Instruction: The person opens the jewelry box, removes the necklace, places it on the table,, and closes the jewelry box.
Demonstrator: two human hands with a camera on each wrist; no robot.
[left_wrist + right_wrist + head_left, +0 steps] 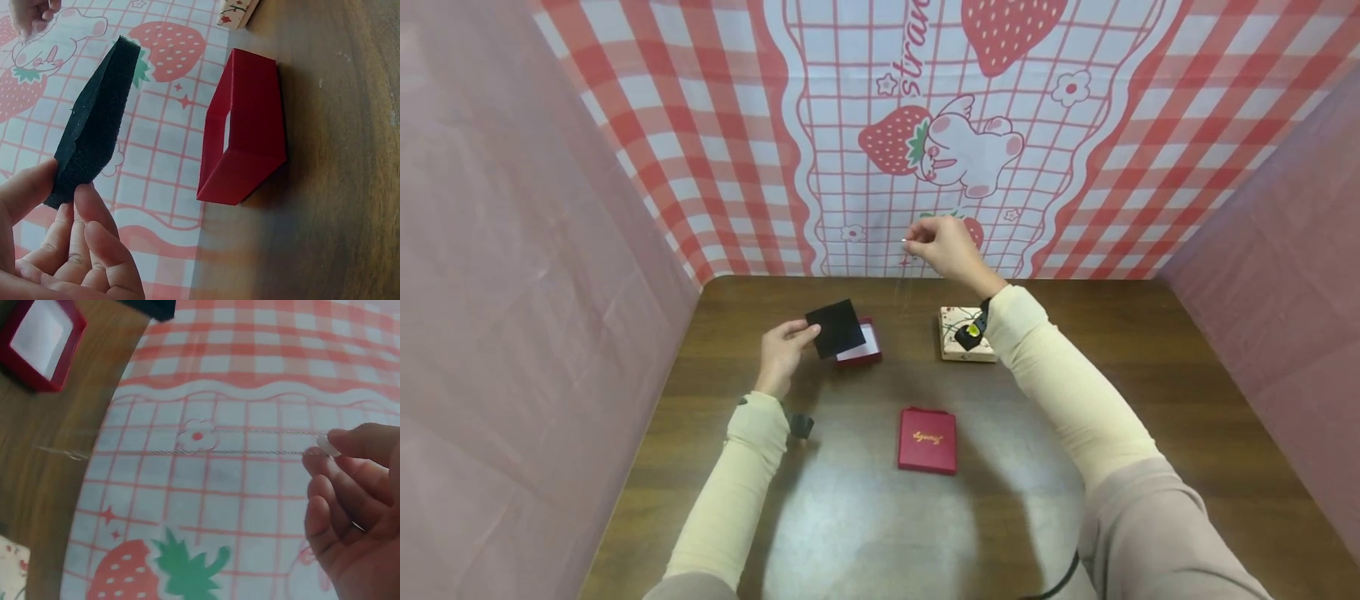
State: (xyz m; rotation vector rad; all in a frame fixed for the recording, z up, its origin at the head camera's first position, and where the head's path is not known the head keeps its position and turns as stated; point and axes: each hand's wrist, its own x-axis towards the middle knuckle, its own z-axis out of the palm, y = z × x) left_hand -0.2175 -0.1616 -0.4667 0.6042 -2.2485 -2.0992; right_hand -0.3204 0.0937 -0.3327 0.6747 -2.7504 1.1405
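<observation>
A black foam pad is pinched at its edge by my left hand, thumb on one face and fingers on the other. Just behind and beneath it sits a red box base with a white inside; the left wrist view shows its red wall from the side. My right hand, raised higher near the back cloth, pinches a small white piece between thumb and fingertip. From there a thin silvery necklace chain hangs down in two strands.
A red lid with gold lettering lies on the wooden table. A cream floral box stands at the back right, partly behind the right wrist camera. A strawberry-print cloth hangs behind the table, with pink cloth on both sides.
</observation>
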